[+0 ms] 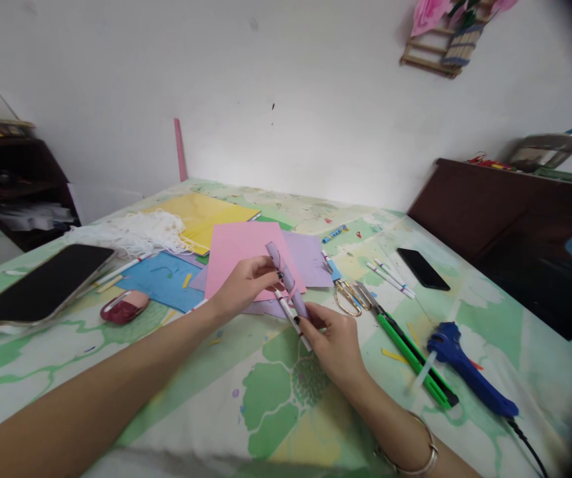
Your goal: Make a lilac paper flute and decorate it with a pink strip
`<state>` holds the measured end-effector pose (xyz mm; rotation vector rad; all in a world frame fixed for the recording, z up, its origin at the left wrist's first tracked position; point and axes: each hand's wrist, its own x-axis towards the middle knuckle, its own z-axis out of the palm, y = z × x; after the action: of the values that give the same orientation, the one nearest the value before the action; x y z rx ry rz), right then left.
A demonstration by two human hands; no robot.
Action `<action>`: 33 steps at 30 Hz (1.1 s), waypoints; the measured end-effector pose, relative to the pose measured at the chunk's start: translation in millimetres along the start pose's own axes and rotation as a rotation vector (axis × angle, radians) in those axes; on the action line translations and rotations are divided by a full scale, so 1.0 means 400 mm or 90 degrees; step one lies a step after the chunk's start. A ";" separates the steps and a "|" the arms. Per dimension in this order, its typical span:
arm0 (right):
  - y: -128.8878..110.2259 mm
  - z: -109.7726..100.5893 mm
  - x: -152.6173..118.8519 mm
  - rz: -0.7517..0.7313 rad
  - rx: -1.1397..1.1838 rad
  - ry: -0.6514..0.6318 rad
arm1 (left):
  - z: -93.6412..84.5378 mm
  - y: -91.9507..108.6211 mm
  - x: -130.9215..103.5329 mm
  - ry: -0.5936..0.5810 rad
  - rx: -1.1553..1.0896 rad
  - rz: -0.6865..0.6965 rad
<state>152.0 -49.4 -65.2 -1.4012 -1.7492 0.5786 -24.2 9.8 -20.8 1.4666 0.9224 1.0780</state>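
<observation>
A rolled tube of lilac paper is held at a slant above the table. My left hand pinches its upper part from the left. Around its lower end, the fingers of my right hand are closed. Just beneath the tube runs a thin white stick with dark bands; I cannot tell whether it is held or lies on the table. Behind the hands lies a pink sheet, partly over lilac paper. Gold-handled scissors rest right of the tube.
On the right lie a green box cutter, a blue glue gun with a cord, white sticks and a phone. On the left are a larger dark device, a maroon-pink object, blue paper, white yarn and yellow sheets.
</observation>
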 end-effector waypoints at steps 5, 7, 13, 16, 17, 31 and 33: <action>-0.003 0.000 0.005 0.073 0.208 -0.074 | -0.002 -0.002 0.003 -0.005 0.008 0.008; -0.005 0.000 0.008 0.094 0.302 -0.107 | -0.003 -0.004 0.003 0.002 0.003 0.008; -0.011 0.002 0.014 0.118 0.419 -0.113 | 0.006 -0.017 -0.007 -0.056 -0.070 0.000; -0.008 0.003 0.015 0.111 0.434 -0.118 | 0.016 -0.023 -0.013 -0.067 -0.092 -0.021; -0.008 0.003 0.015 0.111 0.440 -0.119 | 0.020 -0.024 -0.015 -0.078 -0.095 -0.024; -0.025 -0.004 0.012 0.118 0.491 -0.133 | 0.026 -0.037 -0.018 -0.132 -0.119 0.022; -0.023 -0.003 0.012 0.116 0.492 -0.128 | 0.024 -0.042 -0.018 -0.133 -0.119 0.023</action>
<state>147.5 -47.3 -56.1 -0.9636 -1.3105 1.3597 -17.0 2.9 -38.8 1.4138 0.6336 0.9873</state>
